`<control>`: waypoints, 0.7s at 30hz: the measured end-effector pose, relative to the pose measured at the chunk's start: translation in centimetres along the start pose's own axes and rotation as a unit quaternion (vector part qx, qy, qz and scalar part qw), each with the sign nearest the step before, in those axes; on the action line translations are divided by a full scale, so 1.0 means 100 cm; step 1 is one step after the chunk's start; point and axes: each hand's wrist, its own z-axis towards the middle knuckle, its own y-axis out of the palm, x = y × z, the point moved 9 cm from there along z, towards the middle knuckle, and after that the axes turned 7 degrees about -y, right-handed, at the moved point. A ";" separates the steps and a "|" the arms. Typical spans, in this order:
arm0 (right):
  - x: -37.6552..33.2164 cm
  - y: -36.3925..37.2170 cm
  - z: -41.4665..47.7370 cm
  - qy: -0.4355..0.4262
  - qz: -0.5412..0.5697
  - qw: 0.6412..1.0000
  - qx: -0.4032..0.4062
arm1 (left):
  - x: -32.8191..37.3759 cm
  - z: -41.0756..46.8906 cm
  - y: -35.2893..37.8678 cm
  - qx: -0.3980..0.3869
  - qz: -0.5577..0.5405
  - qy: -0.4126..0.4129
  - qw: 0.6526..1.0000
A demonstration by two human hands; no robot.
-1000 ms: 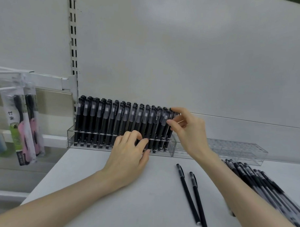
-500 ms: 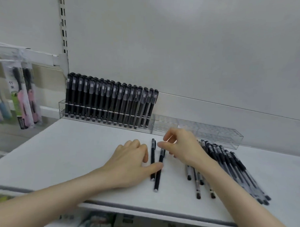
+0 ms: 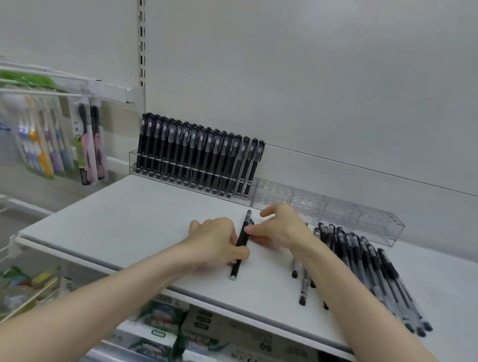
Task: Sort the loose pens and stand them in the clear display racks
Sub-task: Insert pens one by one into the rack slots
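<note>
Two pens (image 3: 242,239), as far as the blur lets me count, lie side by side near the middle of the shelf (image 3: 149,226). Their long axis runs front to back, with the caps toward the wall and the butts toward the shelf edge. The left hand (image 3: 216,242) grips them, thumb curled over the barrels. The right hand (image 3: 281,231) presses its thumb tip against their other side, its other fingers relaxed and lifted. To the right, a pile (image 3: 370,269) of about a dozen pens lies fanned out, caps also toward the wall. At the wall, one full rack (image 3: 133,161) holds a crowded row of pens standing, leaning slightly right. An empty rack (image 3: 366,223) adjoins it; I cannot tell how many sections it has.
</note>
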 end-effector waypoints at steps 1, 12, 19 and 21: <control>0.001 0.000 0.001 -0.001 0.002 1.000 -0.003 | 0.000 0.000 0.000 -0.004 -0.001 0.000 1.000; -0.056 -0.008 -0.007 -0.168 0.270 0.948 0.015 | -0.007 -0.002 -0.027 -0.042 -0.323 0.085 0.942; -0.094 -0.042 0.010 -0.271 0.196 0.921 0.199 | -0.022 0.035 -0.064 -0.004 -0.383 0.128 0.915; -0.103 -0.050 0.015 -0.298 0.144 0.907 0.260 | -0.031 0.050 -0.071 0.006 -0.360 0.137 0.923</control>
